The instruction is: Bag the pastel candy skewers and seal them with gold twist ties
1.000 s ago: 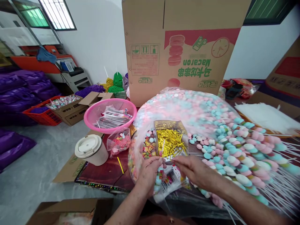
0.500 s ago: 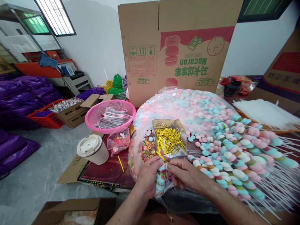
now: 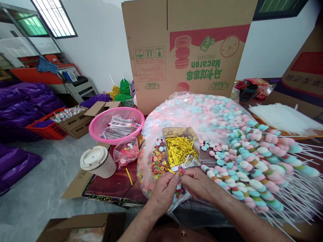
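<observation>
Indoor, mod. bright, soft light; wide-angle stretch at edges.
At upper L, panes of barred window are blown out to near-white; wall is lit evenly, w/ faint grey shade up top. Glossy highlights are picked up by purple bags, & pale streaks are mirrored in floor. Candy under clear plastic is veiled by milky glare; glints are thrown by gold ties. Area below counter is sunk in deep shadow, btm ctr. Far-R carton is skewed by lens, upper R corner darkened. Bkgd machine is rendered soft; fine print on large carton is blurred.
</observation>
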A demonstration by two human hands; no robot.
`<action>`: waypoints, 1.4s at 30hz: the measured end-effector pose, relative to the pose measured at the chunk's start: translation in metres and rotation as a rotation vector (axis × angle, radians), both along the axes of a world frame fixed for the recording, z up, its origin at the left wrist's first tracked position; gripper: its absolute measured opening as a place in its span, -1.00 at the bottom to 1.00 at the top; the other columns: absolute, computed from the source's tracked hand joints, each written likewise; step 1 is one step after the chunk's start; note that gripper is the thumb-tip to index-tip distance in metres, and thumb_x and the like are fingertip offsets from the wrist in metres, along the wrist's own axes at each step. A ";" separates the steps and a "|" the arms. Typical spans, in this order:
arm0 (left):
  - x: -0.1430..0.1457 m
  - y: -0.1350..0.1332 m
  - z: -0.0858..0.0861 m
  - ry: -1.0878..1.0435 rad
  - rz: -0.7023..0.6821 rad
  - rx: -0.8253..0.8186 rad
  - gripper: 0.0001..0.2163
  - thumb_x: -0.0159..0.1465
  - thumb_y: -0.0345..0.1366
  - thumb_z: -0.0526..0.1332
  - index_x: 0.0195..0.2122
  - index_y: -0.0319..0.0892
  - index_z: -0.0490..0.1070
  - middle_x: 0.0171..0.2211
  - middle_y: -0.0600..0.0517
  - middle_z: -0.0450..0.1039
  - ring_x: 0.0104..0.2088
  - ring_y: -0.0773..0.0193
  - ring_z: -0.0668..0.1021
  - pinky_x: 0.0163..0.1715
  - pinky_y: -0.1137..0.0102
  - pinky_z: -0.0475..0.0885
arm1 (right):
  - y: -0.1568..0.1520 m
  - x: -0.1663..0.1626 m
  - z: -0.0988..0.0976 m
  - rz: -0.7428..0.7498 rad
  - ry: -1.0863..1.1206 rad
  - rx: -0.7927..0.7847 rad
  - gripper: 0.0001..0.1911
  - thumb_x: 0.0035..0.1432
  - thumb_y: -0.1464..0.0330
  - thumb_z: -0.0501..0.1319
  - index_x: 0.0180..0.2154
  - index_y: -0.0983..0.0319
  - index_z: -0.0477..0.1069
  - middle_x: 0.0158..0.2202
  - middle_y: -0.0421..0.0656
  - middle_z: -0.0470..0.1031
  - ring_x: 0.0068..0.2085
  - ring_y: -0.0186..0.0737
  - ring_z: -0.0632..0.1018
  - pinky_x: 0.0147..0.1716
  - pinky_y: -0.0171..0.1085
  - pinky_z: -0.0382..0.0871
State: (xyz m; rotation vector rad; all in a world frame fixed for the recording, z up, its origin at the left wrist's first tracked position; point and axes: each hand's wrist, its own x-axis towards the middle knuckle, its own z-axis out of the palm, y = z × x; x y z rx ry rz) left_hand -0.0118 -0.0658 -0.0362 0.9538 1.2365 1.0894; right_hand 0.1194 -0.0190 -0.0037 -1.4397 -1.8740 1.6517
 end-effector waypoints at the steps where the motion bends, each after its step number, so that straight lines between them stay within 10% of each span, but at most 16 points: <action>1: 0.001 0.000 -0.001 -0.006 0.024 0.022 -0.72 0.14 -0.09 0.14 -0.55 -0.21 0.37 -0.56 0.08 0.28 -0.47 0.32 0.32 -0.46 0.49 0.23 | 0.000 0.001 -0.001 0.018 -0.006 0.018 -0.62 0.04 0.41 0.00 -0.78 0.23 0.11 -0.84 -0.32 0.10 -0.70 -0.43 0.17 -0.69 -0.42 -0.03; 8: -0.003 0.000 0.001 -0.267 -0.049 -0.113 -0.69 0.01 -0.09 0.30 -0.62 -0.25 0.36 -0.65 0.11 0.29 -0.62 0.43 0.31 -0.58 0.50 0.22 | -0.008 0.019 0.002 0.044 0.078 0.400 -0.79 0.10 0.27 0.13 -0.28 0.26 0.38 -0.46 -0.23 0.41 -0.43 -0.33 0.37 -0.46 -0.39 0.24; 14: -0.007 -0.001 0.005 -0.558 -0.288 -0.383 -0.67 -0.12 -0.18 0.41 -0.40 -0.29 0.43 -0.61 -0.03 0.47 -0.70 0.33 0.45 -0.72 0.48 0.30 | -0.002 0.028 0.013 0.420 0.351 0.220 -0.74 0.18 0.23 0.08 -0.28 0.24 0.45 -0.43 -0.21 0.48 -0.36 -0.31 0.46 -0.31 -0.35 0.33; 20: 0.001 0.009 0.011 -0.576 0.070 -0.245 -0.62 -0.12 -0.27 0.42 -0.29 -0.20 0.37 -0.65 0.12 0.42 -0.71 0.39 0.43 -0.68 0.51 0.31 | -0.010 0.006 -0.019 -0.203 0.339 0.050 -0.61 -0.01 0.05 0.16 -0.56 0.23 0.23 -0.70 -0.32 0.26 -0.75 -0.44 0.21 -0.78 -0.41 0.03; 24: 0.011 0.012 0.015 -0.552 0.190 -0.155 -0.71 -0.12 -0.25 0.41 -0.41 -0.25 0.41 -0.60 0.08 0.44 -0.61 0.39 0.44 -0.55 0.48 0.34 | -0.018 -0.003 -0.025 -0.265 0.208 0.488 -0.71 0.13 0.22 0.06 -0.54 0.24 0.29 -0.64 -0.24 0.31 -0.60 -0.35 0.33 -0.61 -0.38 0.18; 29: 0.018 0.011 0.013 -0.386 0.235 -0.094 -0.75 -0.11 -0.19 0.40 -0.50 -0.24 0.44 -0.59 0.09 0.41 -0.57 0.38 0.41 -0.48 0.46 0.31 | -0.013 0.006 -0.029 0.008 -0.196 1.264 -0.69 0.20 0.47 -0.09 -0.48 0.27 0.33 -0.54 -0.11 0.38 -0.47 -0.26 0.37 -0.48 -0.30 0.15; 32: 0.017 0.010 0.012 -0.132 0.276 0.056 -0.70 -0.12 -0.14 0.39 -0.40 -0.20 0.49 -0.47 0.02 0.47 -0.45 0.28 0.44 -0.37 0.41 0.33 | -0.001 0.015 -0.021 0.069 -0.229 1.422 -0.69 0.19 0.48 -0.08 -0.53 0.25 0.30 -0.59 -0.14 0.34 -0.51 -0.27 0.33 -0.49 -0.29 0.11; 35: 0.013 0.011 0.020 0.041 0.277 0.054 -0.44 -0.09 -0.07 0.37 -0.04 -0.11 0.37 -0.38 0.00 0.49 -0.37 0.22 0.47 -0.33 0.40 0.33 | 0.000 0.018 -0.006 -0.167 -0.143 1.411 -0.71 0.17 0.46 -0.05 -0.57 0.22 0.24 -0.62 -0.17 0.28 -0.52 -0.28 0.30 -0.48 -0.30 0.11; 38: -0.001 0.016 0.040 -0.219 0.071 -0.179 -0.35 0.03 0.18 0.14 0.06 -0.13 0.27 -0.48 0.00 0.49 -0.46 0.19 0.51 -0.42 0.35 0.36 | -0.014 0.011 0.001 -0.076 0.032 1.358 -0.77 0.09 0.45 -0.01 -0.59 0.21 0.22 -0.61 -0.18 0.29 -0.51 -0.29 0.29 -0.49 -0.29 0.08; 42: -0.028 0.020 0.065 -0.446 0.087 -0.073 -0.34 0.02 0.31 -0.05 -0.13 -0.09 0.44 -0.54 -0.01 0.51 -0.44 0.12 0.55 -0.36 0.25 0.40 | -0.021 0.001 -0.002 -0.176 0.226 0.628 -0.80 -0.03 0.40 0.01 -0.65 0.21 0.13 -0.66 -0.28 0.18 -0.57 -0.37 0.22 -0.56 -0.34 0.03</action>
